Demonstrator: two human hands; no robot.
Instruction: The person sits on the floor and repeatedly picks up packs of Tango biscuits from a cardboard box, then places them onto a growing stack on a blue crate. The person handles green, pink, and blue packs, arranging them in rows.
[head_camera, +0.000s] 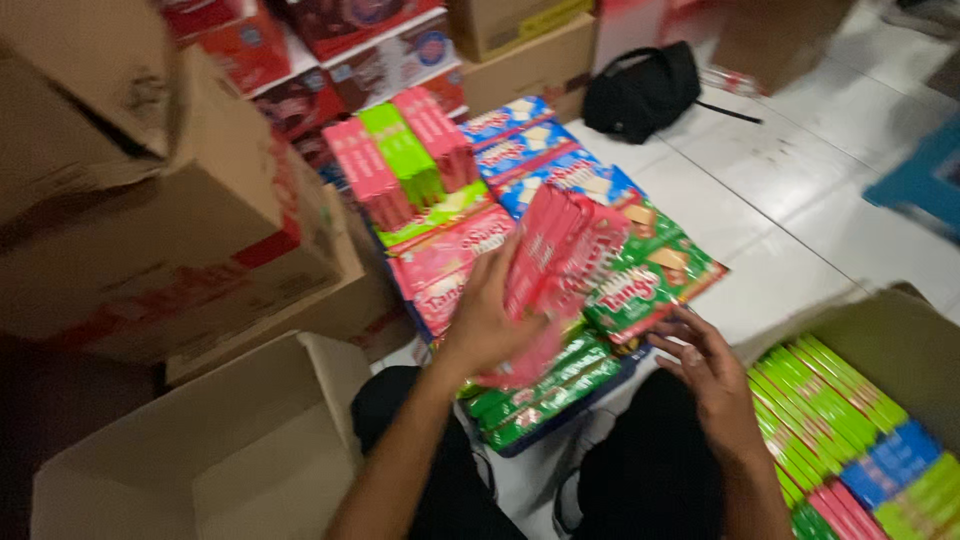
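Left hand (485, 325) grips stack of pink packs (555, 265), lifted over green packs (560, 385) on floor pile. Right hand (712, 375) open, fingers spread, beside green bag (650, 280). Step: sorting packs. Next likely needs steady placement; carton (900, 340) near right.

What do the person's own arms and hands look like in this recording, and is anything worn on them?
Both forearms are bare, with no sleeves in view. The left hand and right hand wear no gloves; no rings, watch or bands can be made out, though the picture is blurred.
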